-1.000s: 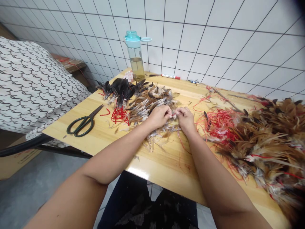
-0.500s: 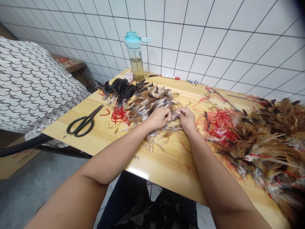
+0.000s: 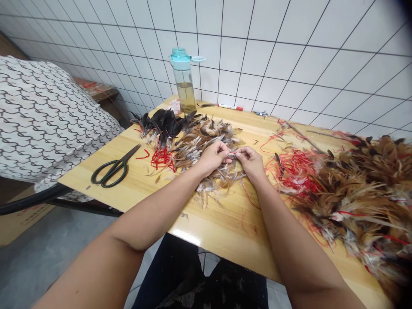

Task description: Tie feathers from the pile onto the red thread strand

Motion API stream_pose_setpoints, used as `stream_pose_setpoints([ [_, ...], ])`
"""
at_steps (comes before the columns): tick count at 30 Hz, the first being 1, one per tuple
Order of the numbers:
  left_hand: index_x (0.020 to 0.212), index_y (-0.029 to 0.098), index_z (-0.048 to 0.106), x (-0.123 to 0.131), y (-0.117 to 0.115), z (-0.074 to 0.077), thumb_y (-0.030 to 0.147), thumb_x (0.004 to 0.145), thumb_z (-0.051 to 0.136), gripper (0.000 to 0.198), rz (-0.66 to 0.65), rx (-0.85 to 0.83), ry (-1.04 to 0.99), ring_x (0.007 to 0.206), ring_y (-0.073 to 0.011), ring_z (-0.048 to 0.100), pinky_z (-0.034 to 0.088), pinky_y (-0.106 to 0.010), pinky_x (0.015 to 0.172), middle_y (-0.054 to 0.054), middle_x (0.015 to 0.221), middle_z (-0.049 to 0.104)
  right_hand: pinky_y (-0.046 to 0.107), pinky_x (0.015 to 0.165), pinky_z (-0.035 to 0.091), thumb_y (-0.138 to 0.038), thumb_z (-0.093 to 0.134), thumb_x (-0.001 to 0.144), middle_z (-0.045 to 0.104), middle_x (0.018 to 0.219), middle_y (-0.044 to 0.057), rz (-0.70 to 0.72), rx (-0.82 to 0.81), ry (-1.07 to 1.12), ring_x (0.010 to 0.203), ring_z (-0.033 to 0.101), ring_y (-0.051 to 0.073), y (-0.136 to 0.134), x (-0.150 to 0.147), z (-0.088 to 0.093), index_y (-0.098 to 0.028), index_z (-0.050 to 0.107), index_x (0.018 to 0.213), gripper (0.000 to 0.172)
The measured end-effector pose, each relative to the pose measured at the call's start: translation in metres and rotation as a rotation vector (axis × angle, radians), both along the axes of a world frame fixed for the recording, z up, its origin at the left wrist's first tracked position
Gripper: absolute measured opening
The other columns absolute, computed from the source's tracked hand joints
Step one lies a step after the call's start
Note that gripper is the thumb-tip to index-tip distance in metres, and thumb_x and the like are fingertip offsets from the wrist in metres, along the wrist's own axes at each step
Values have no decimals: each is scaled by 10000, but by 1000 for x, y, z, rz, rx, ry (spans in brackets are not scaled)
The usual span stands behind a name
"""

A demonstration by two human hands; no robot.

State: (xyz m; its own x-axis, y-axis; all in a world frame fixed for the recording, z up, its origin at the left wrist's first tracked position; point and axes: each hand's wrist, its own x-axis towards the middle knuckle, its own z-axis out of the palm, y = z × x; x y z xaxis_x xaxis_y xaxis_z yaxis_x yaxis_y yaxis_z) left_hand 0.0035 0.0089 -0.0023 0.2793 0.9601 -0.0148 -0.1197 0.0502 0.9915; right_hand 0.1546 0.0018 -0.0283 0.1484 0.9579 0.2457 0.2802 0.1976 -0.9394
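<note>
My left hand (image 3: pixel 214 158) and my right hand (image 3: pixel 251 163) meet above the middle of the wooden table (image 3: pixel 212 223). Both are closed in pinches, fingertips almost touching, on a small feather bundle (image 3: pixel 232 155) with a bit of red at its base. The fingers cover most of it. Just behind my left hand lies a pile of brown and white feathers (image 3: pixel 193 141), and loose pale feathers (image 3: pixel 209 185) are scattered beneath. Black feathers (image 3: pixel 165 124) sit further left, with cut red string (image 3: pixel 162 159) in front of them.
Dark-handled scissors (image 3: pixel 115 166) lie at the left. At the back stand a water bottle (image 3: pixel 184 81) and a marker (image 3: pixel 230 107) beside the tiled wall. On the right are tangled red string (image 3: pixel 299 169) and a large heap of brown feathers (image 3: pixel 367 193). A patterned cloth (image 3: pixel 54 120) bulges at far left.
My fingers have shifted slightly; the fingertips of both hands are now closer together, with the left fingers more extended. The view has tilted up a little.
</note>
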Motion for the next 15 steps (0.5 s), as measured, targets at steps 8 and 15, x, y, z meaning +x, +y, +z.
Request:
stream_pose_setpoints([
  [8,797,181,499,-8,3,-1,157,816,538,50,127,501,436,800,-131,589,487,-287,778,-27,902,647,271,625,419,-339,608,714,590,659,-16,-15,-8,-71,597,480,128,-5,-3,7,-186,629,758,160],
  [15,778,183,488,-9,-1,5,131,814,523,72,73,683,563,812,-137,551,430,-276,785,-20,871,624,285,678,434,-410,551,770,631,694,6,83,-10,-70,677,541,151,-7,0,9,-173,663,754,263],
])
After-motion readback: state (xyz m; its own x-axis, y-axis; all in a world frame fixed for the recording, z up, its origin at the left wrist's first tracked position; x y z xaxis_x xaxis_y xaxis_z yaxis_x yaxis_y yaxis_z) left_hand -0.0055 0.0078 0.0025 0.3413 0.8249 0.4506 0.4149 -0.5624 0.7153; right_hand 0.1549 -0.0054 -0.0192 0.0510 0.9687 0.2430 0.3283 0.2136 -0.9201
